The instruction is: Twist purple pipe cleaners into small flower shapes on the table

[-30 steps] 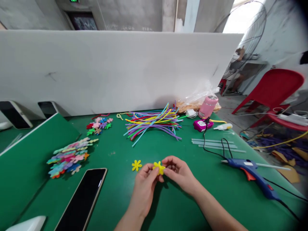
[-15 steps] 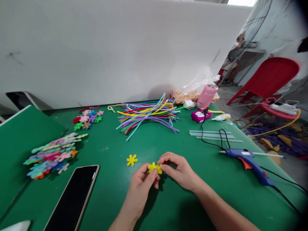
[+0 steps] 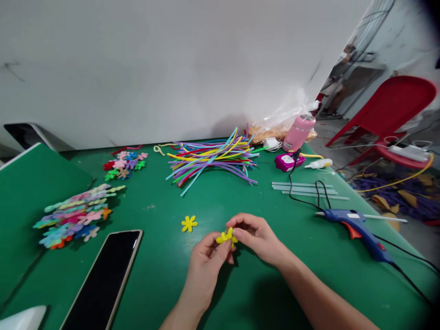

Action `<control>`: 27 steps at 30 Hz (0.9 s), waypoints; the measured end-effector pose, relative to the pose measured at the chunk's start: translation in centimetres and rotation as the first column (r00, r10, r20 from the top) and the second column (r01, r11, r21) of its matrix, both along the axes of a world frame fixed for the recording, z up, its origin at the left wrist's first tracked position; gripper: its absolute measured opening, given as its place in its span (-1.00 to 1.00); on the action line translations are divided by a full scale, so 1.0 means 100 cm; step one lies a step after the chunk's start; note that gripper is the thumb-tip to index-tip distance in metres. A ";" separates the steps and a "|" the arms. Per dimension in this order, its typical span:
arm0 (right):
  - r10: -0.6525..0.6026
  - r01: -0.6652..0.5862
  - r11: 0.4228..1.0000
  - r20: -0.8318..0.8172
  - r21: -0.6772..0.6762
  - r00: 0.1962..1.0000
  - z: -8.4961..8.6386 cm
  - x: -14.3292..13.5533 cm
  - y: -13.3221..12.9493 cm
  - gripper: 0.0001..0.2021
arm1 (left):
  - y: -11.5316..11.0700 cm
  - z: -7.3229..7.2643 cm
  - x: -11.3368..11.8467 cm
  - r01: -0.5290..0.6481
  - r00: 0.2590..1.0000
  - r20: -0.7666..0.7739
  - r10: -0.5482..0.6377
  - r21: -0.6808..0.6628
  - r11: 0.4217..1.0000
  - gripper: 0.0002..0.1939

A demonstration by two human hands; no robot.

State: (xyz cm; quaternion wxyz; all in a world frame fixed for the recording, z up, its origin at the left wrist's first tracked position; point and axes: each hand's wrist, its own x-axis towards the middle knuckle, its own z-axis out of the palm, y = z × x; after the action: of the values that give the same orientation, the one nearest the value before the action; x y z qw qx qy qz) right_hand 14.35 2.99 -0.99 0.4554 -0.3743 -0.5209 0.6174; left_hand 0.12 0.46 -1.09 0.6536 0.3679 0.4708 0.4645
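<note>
Between my two hands is a small yellow flower [image 3: 227, 236] of fuzzy stem, held just above the green table [image 3: 154, 275]. My left hand [image 3: 206, 263] pinches its lower side between thumb and fingers. From the right, my right hand [image 3: 258, 238] grips a petal with thumb and fingertips; the fingers behind the flower are partly hidden. A second yellow flower [image 3: 189, 224] lies flat on the table, to the left of my hands.
Colourful fuzzy stems [image 3: 213, 160] lie behind my hands. At right are a blue glue gun [image 3: 360, 224], clear sticks [image 3: 305, 188] and a pink bottle [image 3: 299, 133]. Flower piles [image 3: 75, 215] and a phone [image 3: 103, 279] sit at left; a person [image 3: 338, 87] is far behind.
The view has shifted slightly, and most table items appear a little higher. The yellow flower is tilted differently between my fingers, with its petals standing up more; both hands still hold it.
</note>
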 end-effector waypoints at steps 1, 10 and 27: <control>-0.001 0.000 1.000 0.027 0.029 1.000 0.000 0.001 0.000 -0.73 | 0.000 -0.001 0.000 -0.014 1.000 -0.021 0.014 0.021 1.000 -0.92; -0.004 -0.025 0.984 0.164 0.177 0.986 0.003 0.003 0.001 -0.81 | 0.003 0.008 -0.001 -0.021 0.962 -0.264 0.073 0.195 0.981 -0.92; 0.013 -0.051 0.976 0.173 0.214 0.985 0.004 0.003 0.000 -0.80 | 0.003 0.008 -0.009 0.139 0.876 -0.475 0.087 0.421 0.896 -0.91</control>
State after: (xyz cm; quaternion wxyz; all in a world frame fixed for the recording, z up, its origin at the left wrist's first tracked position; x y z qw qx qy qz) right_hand 14.65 3.04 -0.60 0.4374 -0.3652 -0.6284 0.5296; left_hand -0.77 0.72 -0.24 0.4210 0.6170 0.4953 0.4436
